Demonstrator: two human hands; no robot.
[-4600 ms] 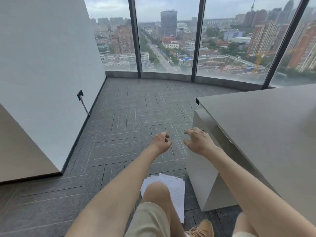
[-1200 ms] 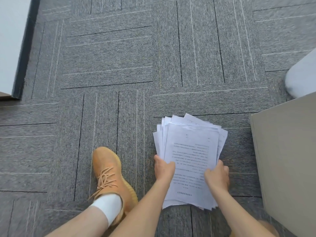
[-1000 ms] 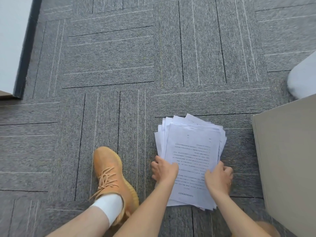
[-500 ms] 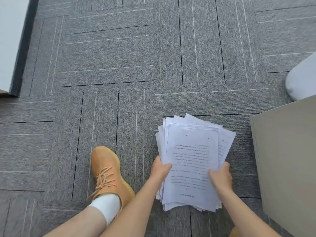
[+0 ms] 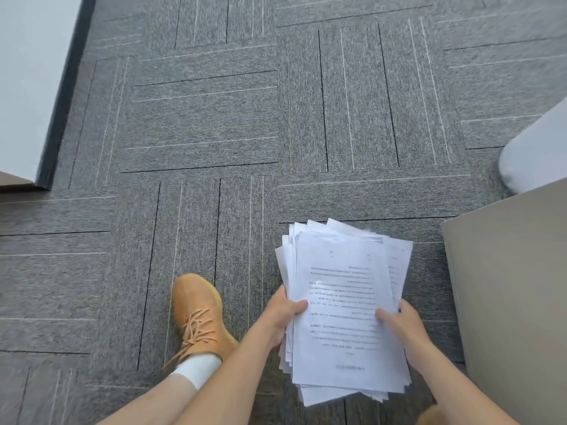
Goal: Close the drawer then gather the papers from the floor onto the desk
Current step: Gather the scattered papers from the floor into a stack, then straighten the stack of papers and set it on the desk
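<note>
Papers (image 5: pixel 343 302), a limp, slippery sheaf (loosely fanned), are pinched at both side edges by left hand (image 5: pixel 283 314) and right hand (image 5: pixel 402 323).

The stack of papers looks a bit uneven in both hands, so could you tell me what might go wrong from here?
1. The stack of papers is fanned, its edges unaligned; loose sheets could slip out as it rises.
2. The left hand and right hand pinch only its side edges, so the far end may sag.

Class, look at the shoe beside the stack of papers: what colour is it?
The shoe is tan-orange with matching laces, clearest in the head view.
</note>
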